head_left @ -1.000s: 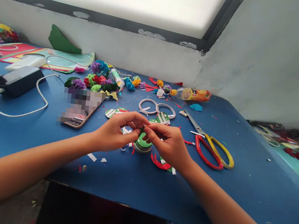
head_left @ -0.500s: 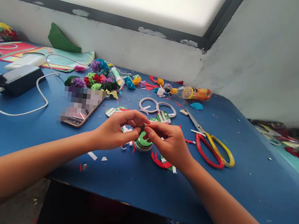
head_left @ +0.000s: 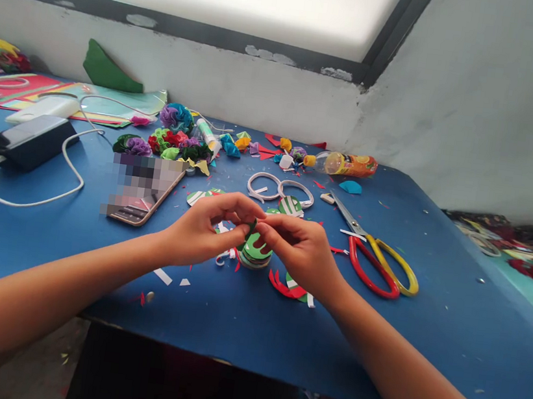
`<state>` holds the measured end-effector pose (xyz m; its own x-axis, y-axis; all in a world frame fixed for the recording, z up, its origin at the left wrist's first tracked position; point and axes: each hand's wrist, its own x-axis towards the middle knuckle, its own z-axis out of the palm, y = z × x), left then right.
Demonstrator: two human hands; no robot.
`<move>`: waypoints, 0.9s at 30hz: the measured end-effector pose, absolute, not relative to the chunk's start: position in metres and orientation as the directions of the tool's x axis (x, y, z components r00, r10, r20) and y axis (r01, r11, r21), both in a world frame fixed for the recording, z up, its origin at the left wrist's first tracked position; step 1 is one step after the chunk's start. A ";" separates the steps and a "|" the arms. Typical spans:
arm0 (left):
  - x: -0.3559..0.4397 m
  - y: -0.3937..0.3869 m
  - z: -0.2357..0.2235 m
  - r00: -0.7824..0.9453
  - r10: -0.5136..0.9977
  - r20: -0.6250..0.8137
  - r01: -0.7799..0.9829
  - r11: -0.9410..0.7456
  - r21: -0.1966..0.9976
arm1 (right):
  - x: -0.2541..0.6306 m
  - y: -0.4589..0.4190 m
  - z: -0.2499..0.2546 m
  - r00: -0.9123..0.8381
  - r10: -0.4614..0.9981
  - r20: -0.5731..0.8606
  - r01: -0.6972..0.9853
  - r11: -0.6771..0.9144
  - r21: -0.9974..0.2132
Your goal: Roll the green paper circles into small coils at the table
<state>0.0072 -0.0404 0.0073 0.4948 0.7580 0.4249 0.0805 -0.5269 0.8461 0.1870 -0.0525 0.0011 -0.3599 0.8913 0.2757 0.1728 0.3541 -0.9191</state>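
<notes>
Green scrap, between left hand and right hand, both apparently pinching it

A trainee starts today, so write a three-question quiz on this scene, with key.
1. Which is nearer the bare right hand: the steel-bladed scissors with red and yellow loop handles or the clear plastic bottle with orange label?
2. True or false: that bottle stands upright.
3. The bare left hand pinches: a) a small dark-green piece; b) a round white ring; c) a flat phone.

Key: 1 scissors; 2 false; 3 a.
</notes>
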 end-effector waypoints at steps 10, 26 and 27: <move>0.009 -0.041 0.009 0.495 0.790 0.362 -0.006 -0.413 0.911 | 0.184 -0.050 -0.002 -0.324 0.911 0.256 0.067 0.291 -0.954; 0.014 -0.036 0.007 0.292 0.897 0.333 -0.027 -0.340 0.940 | 0.180 -0.052 -0.001 -0.206 0.908 0.364 0.071 0.385 -0.920; 0.013 -0.036 0.007 0.288 0.895 0.341 -0.007 -0.354 0.935 | 0.180 -0.052 -0.001 -0.207 0.907 0.368 0.064 0.387 -0.920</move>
